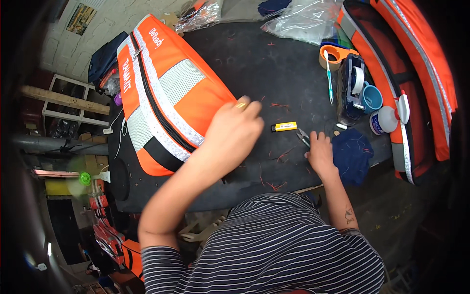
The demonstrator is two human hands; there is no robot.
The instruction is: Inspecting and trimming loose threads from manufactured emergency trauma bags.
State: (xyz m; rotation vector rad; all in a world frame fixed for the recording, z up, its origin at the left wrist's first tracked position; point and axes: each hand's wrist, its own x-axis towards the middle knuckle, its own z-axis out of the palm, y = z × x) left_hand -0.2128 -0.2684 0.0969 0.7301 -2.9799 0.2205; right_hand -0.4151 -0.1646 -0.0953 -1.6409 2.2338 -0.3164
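A large orange bag (pixel 191 100) with white reflective bands, mesh patches and a long black zipper lies on the dark table at left. My left hand (pixel 235 130) is at its near right edge, a ring on one finger. Those fingers are curled down, and their tips are hidden. Flat on the table rests my right hand (pixel 320 151), fingers stretched and slightly apart. Small metal thread snips (pixel 304 138) lie right beside its thumb and forefinger, perhaps touching them. A yellow and black lighter (pixel 285 127) sits between the two hands.
Red thread scraps dot the table (pixel 254 63). At right are a tape dispenser (pixel 353 88), toothbrush (pixel 329 78), orange tape roll (pixel 334 55), blue cup (pixel 372 97), white bottle (pixel 384 120) and navy cloth (pixel 351 156). More orange bags (pixel 413 63) stand beyond; clear plastic (pixel 306 22) lies at the back.
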